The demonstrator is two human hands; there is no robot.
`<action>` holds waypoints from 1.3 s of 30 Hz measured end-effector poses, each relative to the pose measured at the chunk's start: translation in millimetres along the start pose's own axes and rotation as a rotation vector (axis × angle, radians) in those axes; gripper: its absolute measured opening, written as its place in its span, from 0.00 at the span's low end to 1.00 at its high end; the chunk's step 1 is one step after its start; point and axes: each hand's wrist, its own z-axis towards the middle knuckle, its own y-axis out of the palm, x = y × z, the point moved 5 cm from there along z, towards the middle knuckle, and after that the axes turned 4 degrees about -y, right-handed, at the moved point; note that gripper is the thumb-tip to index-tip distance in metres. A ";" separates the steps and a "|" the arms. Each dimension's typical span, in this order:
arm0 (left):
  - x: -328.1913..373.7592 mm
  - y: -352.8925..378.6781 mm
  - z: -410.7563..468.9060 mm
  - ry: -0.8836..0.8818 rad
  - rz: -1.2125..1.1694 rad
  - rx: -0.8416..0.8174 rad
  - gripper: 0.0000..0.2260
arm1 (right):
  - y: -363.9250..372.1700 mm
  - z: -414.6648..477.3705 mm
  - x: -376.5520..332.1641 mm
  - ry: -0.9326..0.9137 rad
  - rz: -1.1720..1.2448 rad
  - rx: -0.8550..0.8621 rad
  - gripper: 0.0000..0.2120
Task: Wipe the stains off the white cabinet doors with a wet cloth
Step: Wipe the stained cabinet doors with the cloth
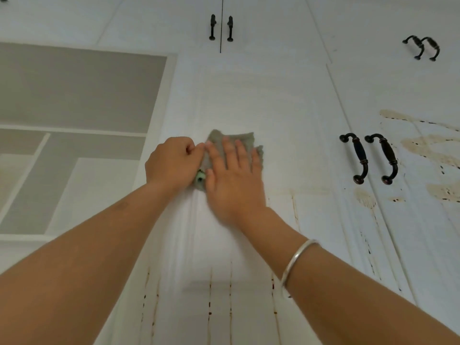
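Observation:
A grey-green cloth (219,139) lies flat against the middle white cabinet door (261,95). My right hand (231,175) presses on it with fingers spread; a silver bangle is on that wrist. My left hand (171,163) is closed in a fist on the cloth's left edge, where a green bunched corner (200,179) sticks out below. Brown drip streaks (210,295) run down the lower part of this door. Larger brown stains (428,148) cover the door to the right.
Dark metal handles (369,158) sit on the two doors to the right, with more handles (221,27) on the upper doors. Open shelving with a grey back panel (74,95) is on the left.

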 end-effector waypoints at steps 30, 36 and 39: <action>-3.9 0.8 -16.4 0.311 0.240 0.057 0.17 | 2.1 -46.0 -9.4 -0.018 0.047 0.090 0.29; -3.7 4.0 -18.8 0.276 0.282 0.023 0.18 | -7.9 -48.3 49.1 -0.046 0.033 0.017 0.30; -2.1 4.4 -24.1 0.270 0.297 0.024 0.18 | -15.5 -55.6 91.8 0.100 0.028 0.039 0.30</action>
